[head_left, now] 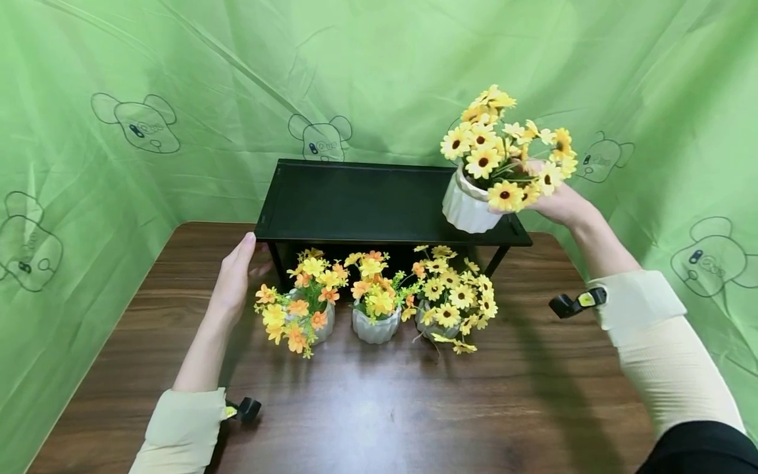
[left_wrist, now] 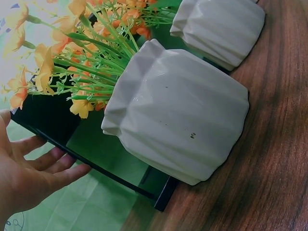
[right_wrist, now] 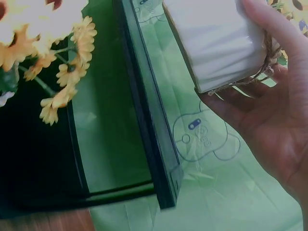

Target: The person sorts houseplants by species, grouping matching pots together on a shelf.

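A white fluted flowerpot (head_left: 470, 205) of yellow daisies is held in my right hand (head_left: 547, 191), above the right part of the black shelf (head_left: 355, 201). In the right wrist view, thumb and fingers grip the pot (right_wrist: 224, 43) near its twine-tied rim, its base apart from the shelf. My left hand (head_left: 233, 273) holds the shelf's left front corner, thumb at the top edge, fingers (left_wrist: 62, 175) by the black leg (left_wrist: 110, 175). Beside it stands a pot (left_wrist: 178, 113) of orange and yellow flowers; the head view shows the middle pot (head_left: 376, 327) and a daisy pot (head_left: 437, 322) farther right.
The three potted plants stand in a row on the brown wooden table (head_left: 355, 401), along the shelf's front. A green curtain (head_left: 391, 79) printed with bear faces hangs behind and at both sides. Black cameras are strapped to both wrists.
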### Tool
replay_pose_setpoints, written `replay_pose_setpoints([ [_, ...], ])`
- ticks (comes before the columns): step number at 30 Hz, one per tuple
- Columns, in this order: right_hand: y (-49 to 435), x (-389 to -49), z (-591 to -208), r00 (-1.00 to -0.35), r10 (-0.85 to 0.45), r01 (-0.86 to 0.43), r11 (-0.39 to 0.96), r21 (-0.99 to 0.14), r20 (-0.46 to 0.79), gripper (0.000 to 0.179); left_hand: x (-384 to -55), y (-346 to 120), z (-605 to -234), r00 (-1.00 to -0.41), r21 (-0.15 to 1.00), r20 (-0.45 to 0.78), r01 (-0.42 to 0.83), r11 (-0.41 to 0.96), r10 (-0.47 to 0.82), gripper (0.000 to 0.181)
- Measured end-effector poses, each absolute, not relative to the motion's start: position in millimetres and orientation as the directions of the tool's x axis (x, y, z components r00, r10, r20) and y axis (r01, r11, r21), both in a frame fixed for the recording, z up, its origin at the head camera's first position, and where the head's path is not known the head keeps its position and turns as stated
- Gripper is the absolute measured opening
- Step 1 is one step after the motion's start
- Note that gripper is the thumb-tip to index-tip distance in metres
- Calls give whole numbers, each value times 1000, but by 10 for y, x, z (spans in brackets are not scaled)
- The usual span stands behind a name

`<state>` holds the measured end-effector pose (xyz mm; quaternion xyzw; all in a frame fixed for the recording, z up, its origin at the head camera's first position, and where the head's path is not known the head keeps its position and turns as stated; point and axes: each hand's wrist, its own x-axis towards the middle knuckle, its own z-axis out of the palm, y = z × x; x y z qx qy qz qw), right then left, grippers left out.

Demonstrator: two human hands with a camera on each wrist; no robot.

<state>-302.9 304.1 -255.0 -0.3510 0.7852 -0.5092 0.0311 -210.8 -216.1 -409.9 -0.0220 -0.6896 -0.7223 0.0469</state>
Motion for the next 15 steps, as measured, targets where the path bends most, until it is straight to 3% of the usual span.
replay_pose_setpoints([
  [7, 2703, -3160, -2471, -784, -580, -455, 293, -841, 222, 56, -2093, -2188, -4109, -995, 993, 95, 97, -63, -34, 54],
  [15, 2376, -3270, -2451, -774, -595, -427, 241, -871, 215, 63, -2074, -2205, -4095, -993, 991, 108, 111, -69, -41, 43],
])
